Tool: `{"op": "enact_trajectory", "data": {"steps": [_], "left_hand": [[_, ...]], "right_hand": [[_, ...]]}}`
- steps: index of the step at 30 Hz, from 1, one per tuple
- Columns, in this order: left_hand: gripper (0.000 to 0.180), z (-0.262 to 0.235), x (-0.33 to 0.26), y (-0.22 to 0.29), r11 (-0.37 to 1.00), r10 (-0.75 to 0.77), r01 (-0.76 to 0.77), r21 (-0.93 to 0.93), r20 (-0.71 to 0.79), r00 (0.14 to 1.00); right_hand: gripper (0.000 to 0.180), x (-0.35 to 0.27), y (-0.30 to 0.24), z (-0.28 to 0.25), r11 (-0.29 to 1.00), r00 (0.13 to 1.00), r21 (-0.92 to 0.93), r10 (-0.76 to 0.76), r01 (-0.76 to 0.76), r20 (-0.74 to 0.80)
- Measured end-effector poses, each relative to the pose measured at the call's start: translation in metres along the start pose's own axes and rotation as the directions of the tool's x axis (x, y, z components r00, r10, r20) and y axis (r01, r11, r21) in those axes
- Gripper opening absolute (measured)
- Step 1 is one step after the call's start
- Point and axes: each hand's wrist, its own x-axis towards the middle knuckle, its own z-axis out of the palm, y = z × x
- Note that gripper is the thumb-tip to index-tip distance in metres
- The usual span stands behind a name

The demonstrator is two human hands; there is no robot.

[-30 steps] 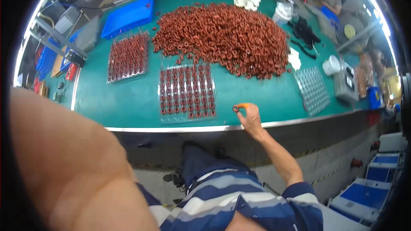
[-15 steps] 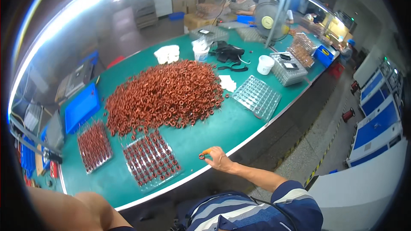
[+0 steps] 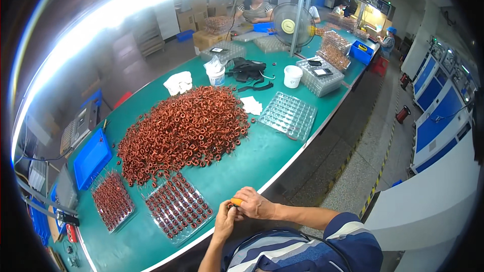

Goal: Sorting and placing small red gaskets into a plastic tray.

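My right hand point(image 3: 255, 205) and my left hand point(image 3: 224, 222) meet just off the table's front edge, fingers closed together. Between their fingertips is a small reddish-brown wire-wound ring coil point(image 3: 231, 205), mostly covered by the fingers. An orange piece point(image 3: 236, 202) shows at my right fingertips; whether it is a finger cot or something held cannot be told. Left of my hands lies a clear plastic tray point(image 3: 187, 235) with rows of such coils. A second filled tray point(image 3: 112, 202) sits farther left. Behind them rises a big heap of loose coils point(image 3: 186, 128).
A blue bin point(image 3: 93, 159) stands at the left. Toward the back right are a clear blister tray point(image 3: 288, 116), a white cup point(image 3: 293, 76), stacked trays point(image 3: 322, 84) and a black bag point(image 3: 247, 70). A fan point(image 3: 294, 25) and a person point(image 3: 255, 9) are beyond.
My left hand has come in from the lower left to meet my right hand. The ring coil, earlier in my right fingers alone, is now between both hands. The view has shifted.
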Motion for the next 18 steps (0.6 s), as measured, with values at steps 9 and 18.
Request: {"op": "enact_trajectory", "data": {"steps": [9,18], "left_hand": [[0.029,0.003,-0.01,-0.006,0.99,0.064,-0.063,-0.128,-0.001,0.998],[0.028,0.014,-0.016,-0.007,0.991,-0.006,0.015,-0.134,0.07,0.998]], "right_hand": [[0.06,0.005,-0.011,-0.025,0.975,0.986,0.157,0.163,-0.158,-0.019],[0.072,-0.023,-0.005,-0.042,0.295,0.809,0.765,0.36,-0.572,0.465]]}}
